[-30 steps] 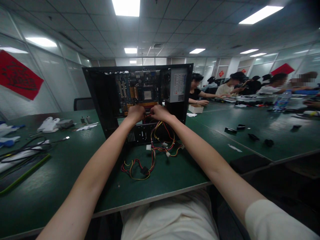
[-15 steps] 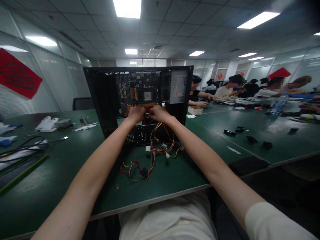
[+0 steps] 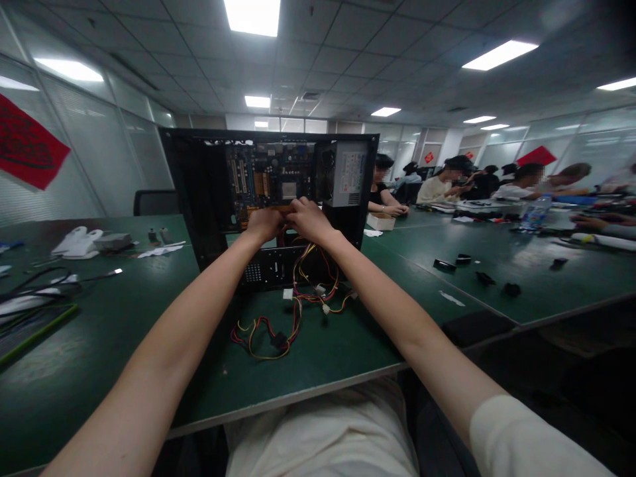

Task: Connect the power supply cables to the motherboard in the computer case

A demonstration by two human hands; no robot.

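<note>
Before me an open black computer case point(image 3: 196, 199) stands on the table, its motherboard point(image 3: 253, 162) facing me. A silver power supply point(image 3: 348, 173) sits at its upper right. My left hand point(image 3: 265, 224) is closed at the motherboard's lower edge; its fingertips are hidden behind the knuckles. Beside it my right hand point(image 3: 309, 220) is pinched around a bundle of power cables whose end I cannot see. Below, the loose coloured cables point(image 3: 298, 305) spill out of the case onto the table, with a white connector point(image 3: 288, 294) and a black connector point(image 3: 279, 340).
The green table point(image 3: 328, 361) carries a white plastic bag point(image 3: 77, 243), a grey block point(image 3: 113, 242) and black cables at left. To the right are a small open box point(image 3: 381, 221), several small black parts point(image 3: 444, 265) and a water bottle point(image 3: 535, 213). Other people sit farther along.
My right hand has risen slightly and its fingers have shifted closer to my left hand. The whole view has turned a little to the right. The case and loose cables stay in place.
</note>
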